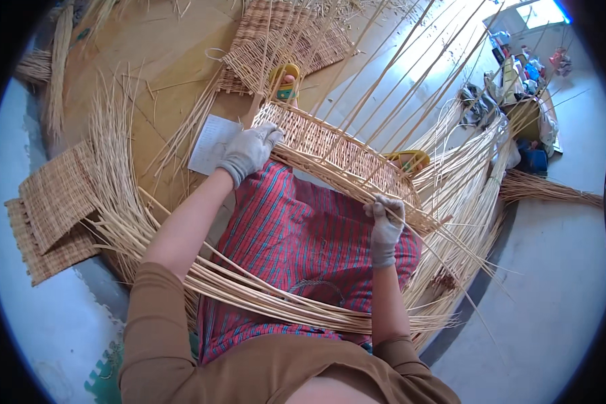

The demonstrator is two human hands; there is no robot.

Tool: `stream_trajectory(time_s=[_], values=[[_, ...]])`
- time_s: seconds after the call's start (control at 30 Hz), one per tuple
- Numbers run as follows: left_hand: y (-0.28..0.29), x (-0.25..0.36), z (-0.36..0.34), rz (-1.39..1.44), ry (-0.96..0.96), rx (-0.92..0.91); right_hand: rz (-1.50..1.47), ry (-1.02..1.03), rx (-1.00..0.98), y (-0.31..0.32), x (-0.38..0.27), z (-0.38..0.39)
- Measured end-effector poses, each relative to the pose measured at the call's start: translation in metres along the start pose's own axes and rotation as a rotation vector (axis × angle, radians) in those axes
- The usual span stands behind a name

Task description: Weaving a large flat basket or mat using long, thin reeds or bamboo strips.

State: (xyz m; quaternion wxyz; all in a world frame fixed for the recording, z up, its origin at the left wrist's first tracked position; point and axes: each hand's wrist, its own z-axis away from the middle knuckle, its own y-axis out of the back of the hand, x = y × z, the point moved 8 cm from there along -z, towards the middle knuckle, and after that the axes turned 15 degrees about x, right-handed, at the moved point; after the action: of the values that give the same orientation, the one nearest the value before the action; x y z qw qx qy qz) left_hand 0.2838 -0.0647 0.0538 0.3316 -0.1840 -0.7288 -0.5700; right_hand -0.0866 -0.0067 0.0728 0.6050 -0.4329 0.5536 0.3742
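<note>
A long woven basket piece (330, 151) of pale cane, with tall upright stakes, lies crosswise over a red-and-blue striped cloth (296, 236) on my lap. My left hand (249, 148), in a grey-white glove, is closed on the piece near its left end, beside a wooden slat (254, 108). My right hand (386, 225), gloved alike, has curled fingers round a thin strand (392, 209) at the near edge toward the right end. A bundle of long canes (262, 296) lies across my lap beneath both forearms.
Woven mats (60, 195) lie at left, more mats (283, 34) beyond the piece. Loose cane bundles (464, 175) spread on both sides. My slippered feet (411, 159) show behind the piece. A paper (209, 145) lies on the wooden board (155, 54). Bags and clutter (525, 87) stand back right.
</note>
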Motion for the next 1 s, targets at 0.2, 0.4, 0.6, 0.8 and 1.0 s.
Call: stream_trajectory(time_s=[0.2,0.4,0.6,0.8,1.0], values=[[-0.023,-0.023,0.004,0.561,0.025,-0.039,0.025,0.065,0.084,-0.009,0.010,-0.033],[-0.045,-0.026,0.003,0.591,0.300,-0.018,0.049,0.506,-0.149,-0.194,-0.111,-0.070],[-0.059,-0.039,0.007,0.604,0.384,0.077,0.597,0.566,-0.145,-0.317,-0.096,-0.095],[-0.043,-0.038,0.010,0.552,0.381,-0.067,0.136,0.235,-0.183,-0.212,-0.067,-0.041],[-0.055,-0.044,0.003,0.706,0.355,-0.077,-0.100,-0.151,0.202,-0.079,0.060,0.009]])
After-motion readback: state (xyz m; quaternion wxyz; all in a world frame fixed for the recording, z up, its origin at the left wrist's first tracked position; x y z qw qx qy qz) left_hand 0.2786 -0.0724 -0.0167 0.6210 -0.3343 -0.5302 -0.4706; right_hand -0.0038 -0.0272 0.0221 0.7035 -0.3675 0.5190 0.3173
